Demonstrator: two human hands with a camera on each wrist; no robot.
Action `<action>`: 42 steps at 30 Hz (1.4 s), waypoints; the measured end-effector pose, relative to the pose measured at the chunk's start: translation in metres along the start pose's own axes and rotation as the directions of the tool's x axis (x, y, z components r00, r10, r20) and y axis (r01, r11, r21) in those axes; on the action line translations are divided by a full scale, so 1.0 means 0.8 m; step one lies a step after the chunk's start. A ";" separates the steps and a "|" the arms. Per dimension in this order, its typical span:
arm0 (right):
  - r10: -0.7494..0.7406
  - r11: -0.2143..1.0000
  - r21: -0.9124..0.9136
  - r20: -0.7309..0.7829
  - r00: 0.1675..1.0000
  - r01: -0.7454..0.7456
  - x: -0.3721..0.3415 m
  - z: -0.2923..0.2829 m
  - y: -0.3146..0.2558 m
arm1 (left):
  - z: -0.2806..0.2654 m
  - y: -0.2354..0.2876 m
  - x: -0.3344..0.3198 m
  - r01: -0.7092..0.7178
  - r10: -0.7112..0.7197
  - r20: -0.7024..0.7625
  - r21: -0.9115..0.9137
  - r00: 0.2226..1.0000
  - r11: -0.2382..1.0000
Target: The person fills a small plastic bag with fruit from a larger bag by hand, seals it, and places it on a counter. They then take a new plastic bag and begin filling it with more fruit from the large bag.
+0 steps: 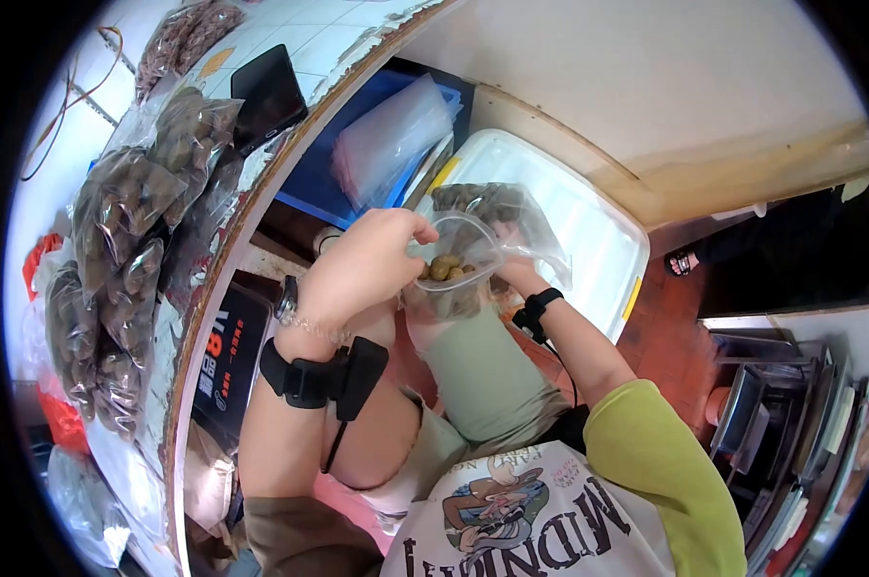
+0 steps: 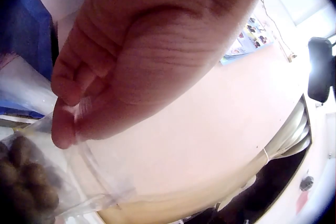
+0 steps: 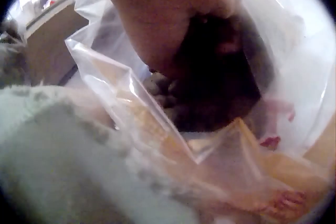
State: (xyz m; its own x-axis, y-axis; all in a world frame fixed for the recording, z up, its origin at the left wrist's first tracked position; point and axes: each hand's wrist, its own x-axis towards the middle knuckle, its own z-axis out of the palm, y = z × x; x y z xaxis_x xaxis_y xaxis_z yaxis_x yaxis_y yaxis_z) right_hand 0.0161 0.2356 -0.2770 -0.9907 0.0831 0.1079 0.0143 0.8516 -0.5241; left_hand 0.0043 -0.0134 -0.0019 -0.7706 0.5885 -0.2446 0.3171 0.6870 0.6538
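Note:
My left hand (image 1: 377, 262) pinches the rim of a clear round plastic tub (image 1: 487, 252) between thumb and fingers. Small, olive-brown, roundish pieces (image 1: 446, 267) lie inside it. Just beyond stands a clear plastic bag (image 1: 540, 223) with more brown pieces in it. My right hand (image 1: 519, 275) is beside the tub, at the bag. In the right wrist view the right hand (image 3: 173, 19) reaches down into the open mouth of a bag, over dark round pieces (image 3: 161, 88). Its fingers are lost in shadow, so I cannot tell what they hold.
A white lidded box (image 1: 593, 226) with yellow latches is behind the bag. Flat plastic bags (image 1: 396, 135) lie in a blue crate (image 1: 310, 188). Filled bags (image 1: 127, 207) and a black phone (image 1: 266, 96) rest on the worn counter at left. A rack (image 1: 771, 413) stands at right.

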 end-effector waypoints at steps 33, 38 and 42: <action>0.256 -0.498 0.632 0.762 0.595 -0.594 -0.030 -0.048 -0.007 | 0.007 -0.020 0.001 -0.191 0.193 -0.069 0.022 0.979 0.981; 0.132 -0.506 0.566 0.797 0.590 -0.651 -0.069 -0.097 -0.024 | 0.006 -0.018 -0.002 -0.231 0.232 0.000 0.084 0.973 0.969; 0.025 -0.581 0.585 0.708 0.706 -0.566 -0.090 -0.146 -0.071 | 0.009 -0.017 -0.003 -0.227 0.227 0.013 0.094 0.974 0.969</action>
State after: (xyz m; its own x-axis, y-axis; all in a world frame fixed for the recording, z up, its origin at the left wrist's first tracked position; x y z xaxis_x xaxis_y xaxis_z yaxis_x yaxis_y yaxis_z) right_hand 0.1025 0.2421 -0.1561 -0.7945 -0.2868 -0.5353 0.4737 -0.8443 -0.2507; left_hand 0.0057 -0.0211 -0.0159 -0.6711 0.7347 -0.0991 0.5345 0.5722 0.6220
